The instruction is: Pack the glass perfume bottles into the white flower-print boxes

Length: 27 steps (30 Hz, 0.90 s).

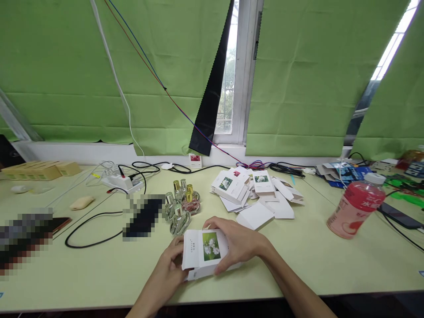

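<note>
Between my hands, low over the front of the table, is a white perfume box (pixel 207 254) with a picture of white flowers on its face. Its end flap on the left side stands open. My left hand (pixel 174 263) grips that flap end, some of its fingers hidden behind the card. My right hand (pixel 233 243) wraps round the other end, thumb on the near side and fingers over the far side. Just beyond the box stand several small glass perfume bottles (pixel 180 221) with gold and silver caps. Behind my right hand lies a pile of white flower-print boxes (pixel 232 187), many of them flat.
A pink drink bottle (pixel 357 205) stands at the right, near a dark phone (pixel 400 215). A white power strip (pixel 122 181) with cables sits at the back left. Yellow boxes (pixel 39 170) line the far left, and a beige oval object (pixel 82 202) lies in front.
</note>
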### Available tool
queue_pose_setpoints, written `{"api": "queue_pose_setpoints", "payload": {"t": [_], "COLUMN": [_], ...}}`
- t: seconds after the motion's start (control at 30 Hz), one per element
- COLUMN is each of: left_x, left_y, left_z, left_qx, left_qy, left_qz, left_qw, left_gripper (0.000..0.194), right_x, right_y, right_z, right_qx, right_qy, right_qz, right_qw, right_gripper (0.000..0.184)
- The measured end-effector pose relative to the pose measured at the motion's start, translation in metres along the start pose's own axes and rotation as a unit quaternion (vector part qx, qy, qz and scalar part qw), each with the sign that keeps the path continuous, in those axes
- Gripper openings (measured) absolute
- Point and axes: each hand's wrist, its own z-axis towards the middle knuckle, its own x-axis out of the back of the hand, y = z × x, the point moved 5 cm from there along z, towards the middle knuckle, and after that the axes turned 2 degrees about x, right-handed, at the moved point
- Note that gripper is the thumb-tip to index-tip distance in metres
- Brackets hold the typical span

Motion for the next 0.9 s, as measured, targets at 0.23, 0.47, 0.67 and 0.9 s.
{"api": "queue_pose_setpoints", "payload": {"t": [0.23,0.47,0.67,0.9], "left_x": [0.024,0.041,0.063,0.075], "left_y": [-0.013,-0.012,-0.022,-0.036], "left_z": [-0.001,-0.006,-0.011,-0.016], "left_qx": [0.01,0.048,0.076,0.079], "left_qy": [-0.011,-0.017,-0.002,0.047], "left_qz": [0.032,0.019,0.027,0.031], "left_qw": [0.999,0.999,0.997,0.995], "left_gripper": [0.032,0.036,0.04,0.041], "right_x": [0.0,0.001,0.005,0.032], "right_y": [0.007,0.014,0.02,0.014], "right_z": [-0.002,-0.007,-0.014,-0.029], "right_qx": [-0.036,-0.065,-0.109,-0.181], "right_qy": [-0.027,-0.055,-0.063,0.031], "right_qz": [-0.032,-0.063,-0.095,-0.135], "right_qw": [0.998,0.994,0.988,0.974], "right_gripper": [0.092,0.094,0.097,0.107]}}
